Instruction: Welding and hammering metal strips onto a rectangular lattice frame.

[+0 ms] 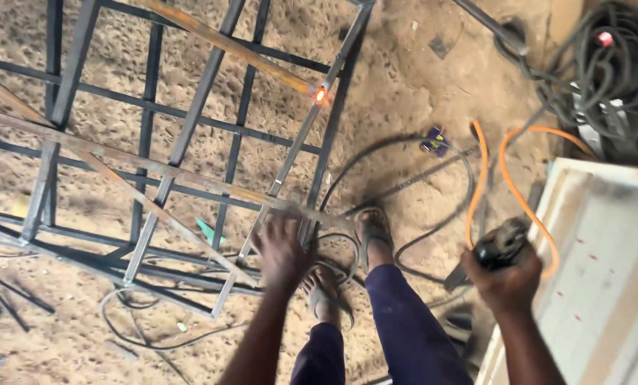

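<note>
We see a large steel frame (169,157) of welded bars filling the view from nine to twelve o'clock, standing on the sandy floor (404,93). One joint (320,94) glows orange at one o'clock. A pale painted panel (604,271) lies at four o'clock, and a heap of cables (604,78) sits at two o'clock. An orange cable (518,192) curves down at three o'clock. Our left hand (283,249) lies at six o'clock, fingers curled down over a frame bar, pressing on it. Our right hand (508,278), at four o'clock, is closed around a dark electrode holder (501,242).
</note>
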